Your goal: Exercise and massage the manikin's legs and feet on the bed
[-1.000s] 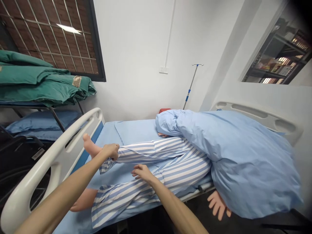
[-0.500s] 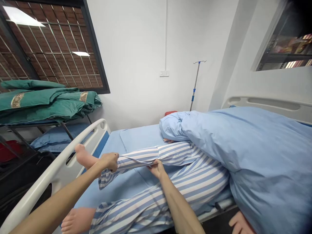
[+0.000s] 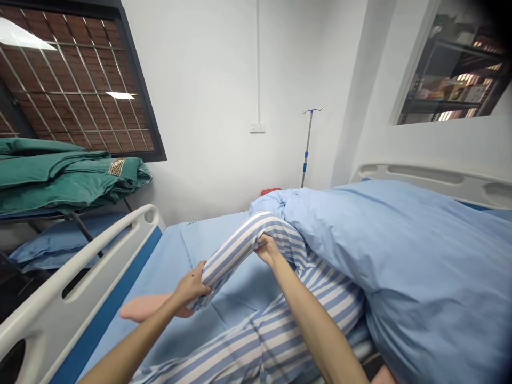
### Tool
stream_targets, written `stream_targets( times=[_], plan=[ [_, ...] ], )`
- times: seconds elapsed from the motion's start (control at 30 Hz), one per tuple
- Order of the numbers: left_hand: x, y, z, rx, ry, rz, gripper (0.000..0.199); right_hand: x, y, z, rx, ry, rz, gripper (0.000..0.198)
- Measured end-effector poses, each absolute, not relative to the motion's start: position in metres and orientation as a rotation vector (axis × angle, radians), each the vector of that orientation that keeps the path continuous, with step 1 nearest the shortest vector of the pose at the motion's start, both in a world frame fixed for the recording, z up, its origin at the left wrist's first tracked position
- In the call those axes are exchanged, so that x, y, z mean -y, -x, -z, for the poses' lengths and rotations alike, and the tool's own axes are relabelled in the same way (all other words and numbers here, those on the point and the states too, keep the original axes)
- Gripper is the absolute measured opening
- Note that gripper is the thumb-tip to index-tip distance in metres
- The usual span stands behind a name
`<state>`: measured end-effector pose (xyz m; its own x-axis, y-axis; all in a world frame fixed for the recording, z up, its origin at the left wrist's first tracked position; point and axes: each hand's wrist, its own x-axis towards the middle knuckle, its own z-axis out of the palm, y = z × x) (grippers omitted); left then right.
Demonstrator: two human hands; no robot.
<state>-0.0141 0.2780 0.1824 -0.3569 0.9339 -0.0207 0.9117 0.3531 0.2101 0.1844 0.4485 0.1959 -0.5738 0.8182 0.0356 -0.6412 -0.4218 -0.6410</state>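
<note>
A manikin-like figure in blue-and-white striped pyjamas lies on the bed. Its far leg [image 3: 240,241] is raised and bent at the knee, with the smooth bare foot [image 3: 140,308] low near the bed's foot end. My left hand [image 3: 192,285] is wrapped around the lower shin through the trouser cuff. Behind the bent knee, my right hand [image 3: 267,249] holds the leg from below, its fingers partly hidden by cloth. The near leg [image 3: 236,349] lies straight on the blue sheet [image 3: 176,261], its foot out of view. A blue quilt [image 3: 384,240] covers the upper body.
A white footboard [image 3: 108,242] rises at the left and a headboard [image 3: 432,173] at the far right. Against the wall stands an IV pole [image 3: 307,146]. Green folded bedding [image 3: 72,176] is stacked on another bed at the left.
The far leg, stretched nearly straight before, is now bent, its knee raised and its foot lower and drawn in. Both my hands moved with it. The view has shifted to the right.
</note>
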Motion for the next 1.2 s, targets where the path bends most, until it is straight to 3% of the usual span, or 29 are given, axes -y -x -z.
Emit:
stream_targets(
  times=[0.27,0.43,0.8,0.97,1.2],
  plan=[
    [-0.294,-0.038,-0.143,-2.599,-1.465,-0.377,0.055,-0.465,-0.198,-0.210,0.835,0.479,-1.996,0.013],
    [-0.294,-0.047,-0.145,-2.598,-1.433,-0.310,0.049,-0.469,-0.197,-0.211,0.833,0.538,-1.981,0.010],
    [-0.261,-0.007,-0.188,-2.597,-1.636,-0.205,0.054,-0.442,-0.187,-0.211,0.737,0.451,-2.043,0.008],
    [-0.231,0.023,-0.222,-2.623,-1.737,0.019,0.063,-0.412,-0.171,-0.189,0.591,0.346,-2.128,0.011],
    [-0.197,0.040,-0.249,-2.617,-1.841,0.322,0.058,-0.367,-0.150,-0.146,0.410,0.389,-2.263,0.010]
  ],
)
